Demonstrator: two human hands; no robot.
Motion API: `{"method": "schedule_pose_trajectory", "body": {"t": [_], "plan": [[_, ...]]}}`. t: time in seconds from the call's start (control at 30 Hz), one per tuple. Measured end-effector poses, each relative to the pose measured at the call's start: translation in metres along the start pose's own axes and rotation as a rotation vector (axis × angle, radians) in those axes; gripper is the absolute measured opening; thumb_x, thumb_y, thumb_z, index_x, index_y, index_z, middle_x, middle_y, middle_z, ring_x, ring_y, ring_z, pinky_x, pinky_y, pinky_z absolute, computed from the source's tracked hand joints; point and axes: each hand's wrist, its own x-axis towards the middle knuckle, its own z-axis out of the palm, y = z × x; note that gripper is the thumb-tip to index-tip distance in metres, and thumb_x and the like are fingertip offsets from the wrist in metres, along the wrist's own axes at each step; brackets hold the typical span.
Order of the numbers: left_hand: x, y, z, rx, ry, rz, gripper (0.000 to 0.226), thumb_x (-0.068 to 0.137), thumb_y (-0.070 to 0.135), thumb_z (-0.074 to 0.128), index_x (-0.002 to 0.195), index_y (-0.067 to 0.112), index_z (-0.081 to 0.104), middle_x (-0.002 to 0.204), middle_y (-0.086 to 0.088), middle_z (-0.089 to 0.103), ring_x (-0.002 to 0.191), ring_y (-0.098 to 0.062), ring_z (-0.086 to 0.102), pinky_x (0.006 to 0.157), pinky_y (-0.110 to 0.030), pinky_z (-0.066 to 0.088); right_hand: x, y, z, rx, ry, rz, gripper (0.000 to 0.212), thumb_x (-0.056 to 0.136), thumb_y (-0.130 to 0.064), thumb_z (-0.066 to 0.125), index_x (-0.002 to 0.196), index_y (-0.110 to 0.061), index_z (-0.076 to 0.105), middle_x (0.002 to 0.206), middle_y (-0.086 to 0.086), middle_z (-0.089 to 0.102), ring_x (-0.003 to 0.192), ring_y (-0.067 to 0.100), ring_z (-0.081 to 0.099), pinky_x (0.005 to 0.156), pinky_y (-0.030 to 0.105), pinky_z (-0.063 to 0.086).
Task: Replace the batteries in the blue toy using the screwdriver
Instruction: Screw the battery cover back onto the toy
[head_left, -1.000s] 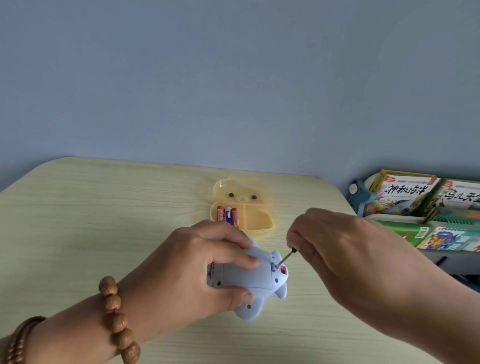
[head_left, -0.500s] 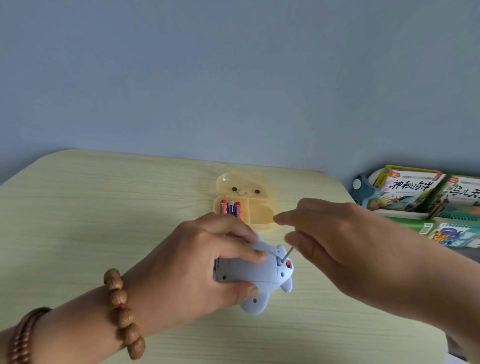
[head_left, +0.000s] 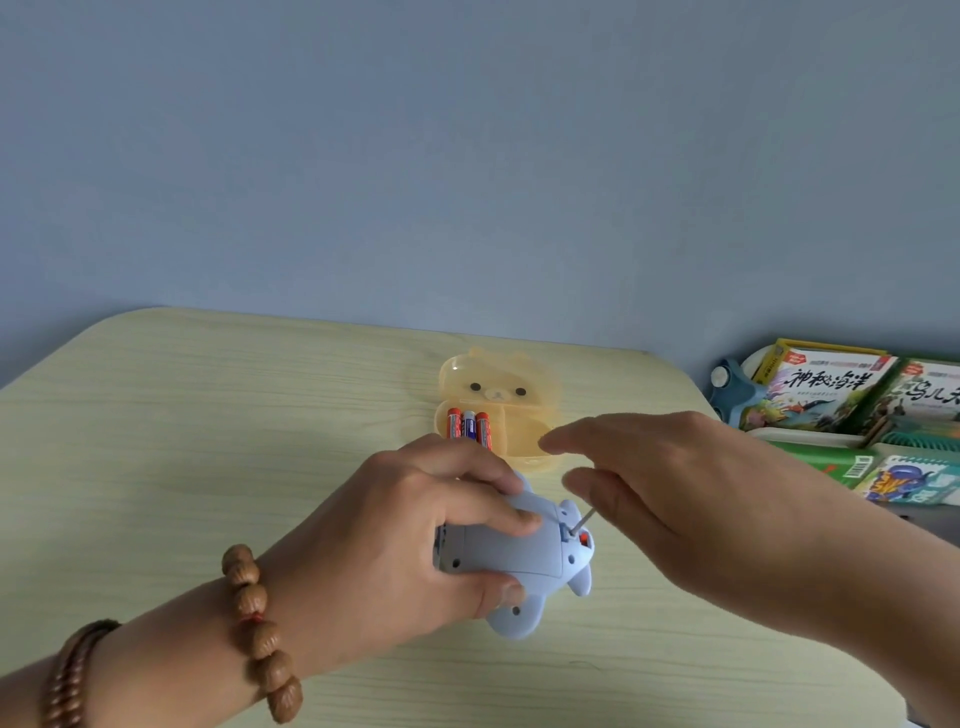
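The blue toy lies belly-up on the pale wooden table. My left hand grips it from the left, with fingers on top and the thumb underneath. My right hand holds a small screwdriver; only its thin metal shaft shows. The tip sits at the screw beside the battery cover. The index finger of that hand is stretched out. Three batteries lie in an orange bear-shaped box just behind the toy.
The orange box's lid lies open towards the wall. Off the table's right edge, picture books and a blue toy piece fill white trays. A beaded bracelet circles my left wrist.
My right hand's fingers have shifted on the screwdriver, the index finger stretching out left. The toy and my left hand have hardly moved; the view has tilted slightly.
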Motion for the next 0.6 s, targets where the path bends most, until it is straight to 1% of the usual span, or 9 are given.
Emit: {"method": "schedule_pose_trajectory", "body": {"t": [0.07,0.17,0.27,0.3,0.37,0.43,0.47,0.53,0.6], "plan": [[0.0001,-0.0001,-0.0003,-0.003,0.002,-0.006,0.042,0.066,0.058,0.074,0.105,0.044,0.075,0.124,0.031,0.058,0.117,0.004,0.059,0.09,-0.016,0.047,0.0035,0.0007,0.0002,0.011,0.002,0.024,0.034,0.103,-0.045,0.04,0.136,-0.049,0.044,0.123,-0.032,0.058,0.107,-0.002,0.059,0.086,0.024,0.051],[0.0004,0.0004,-0.0005,-0.001,-0.002,-0.012,0.042,0.066,0.058,0.075,0.106,0.043,0.075,0.125,0.032,0.058,0.116,0.004,0.059,0.091,-0.016,0.046,0.0047,0.0044,0.0006,-0.009,-0.033,0.011,0.038,0.102,-0.036,0.049,0.137,-0.049,0.043,0.098,-0.035,0.049,0.086,-0.007,0.053,0.071,0.015,0.046],[0.0005,0.0004,-0.0008,0.003,-0.006,-0.025,0.041,0.066,0.054,0.078,0.106,0.043,0.075,0.126,0.033,0.057,0.117,0.004,0.059,0.091,-0.014,0.046,0.0026,0.0039,-0.0006,-0.039,-0.073,-0.009,0.046,0.1,-0.031,0.053,0.137,-0.053,0.036,0.101,-0.024,0.044,0.088,-0.002,0.05,0.069,0.019,0.044],[0.0004,0.0004,-0.0008,0.005,-0.008,-0.025,0.041,0.066,0.054,0.078,0.105,0.044,0.075,0.125,0.033,0.057,0.117,0.004,0.059,0.091,-0.014,0.046,0.0022,0.002,-0.0006,-0.049,-0.086,-0.018,0.047,0.1,-0.033,0.053,0.138,-0.055,0.033,0.102,-0.024,0.042,0.088,-0.003,0.049,0.068,0.018,0.043],[0.0003,0.0002,-0.0006,0.008,-0.011,-0.021,0.041,0.066,0.056,0.076,0.105,0.044,0.074,0.126,0.033,0.057,0.117,0.004,0.058,0.091,-0.014,0.046,0.0021,0.0001,-0.0007,-0.088,-0.09,-0.023,0.044,0.1,-0.049,0.043,0.14,-0.055,0.027,0.101,-0.027,0.041,0.088,-0.003,0.046,0.066,0.015,0.04],[0.0001,0.0,-0.0004,0.0,-0.006,-0.019,0.042,0.066,0.058,0.075,0.106,0.043,0.074,0.126,0.032,0.057,0.117,0.003,0.058,0.091,-0.015,0.046,0.0035,0.002,-0.0017,-0.088,-0.066,-0.013,0.047,0.095,-0.063,0.027,0.141,-0.054,0.028,0.107,-0.036,0.048,0.096,-0.004,0.049,0.071,0.012,0.042],[0.0,-0.0001,-0.0004,-0.005,-0.003,-0.018,0.042,0.066,0.058,0.075,0.105,0.043,0.074,0.126,0.032,0.057,0.117,0.003,0.058,0.091,-0.016,0.046,0.0044,0.0029,-0.0019,-0.076,-0.056,-0.011,0.048,0.094,-0.063,0.026,0.14,-0.053,0.032,0.118,-0.038,0.052,0.104,-0.003,0.054,0.078,0.014,0.045],[0.0003,-0.0003,-0.0005,-0.014,0.0,-0.019,0.042,0.066,0.057,0.075,0.105,0.043,0.075,0.125,0.032,0.057,0.117,0.003,0.059,0.09,-0.018,0.046,0.0055,0.0038,-0.0019,-0.038,-0.043,-0.004,0.042,0.099,-0.055,0.032,0.14,-0.052,0.038,0.133,-0.033,0.055,0.117,-0.001,0.056,0.09,0.023,0.049],[0.0007,0.0,-0.0009,-0.024,-0.002,-0.023,0.041,0.066,0.057,0.076,0.105,0.043,0.075,0.125,0.032,0.058,0.117,0.002,0.059,0.09,-0.019,0.047,0.0043,0.0051,-0.0022,0.003,-0.046,0.007,0.038,0.102,-0.046,0.038,0.14,-0.051,0.041,0.129,-0.034,0.056,0.113,-0.003,0.055,0.086,0.016,0.047]]}}
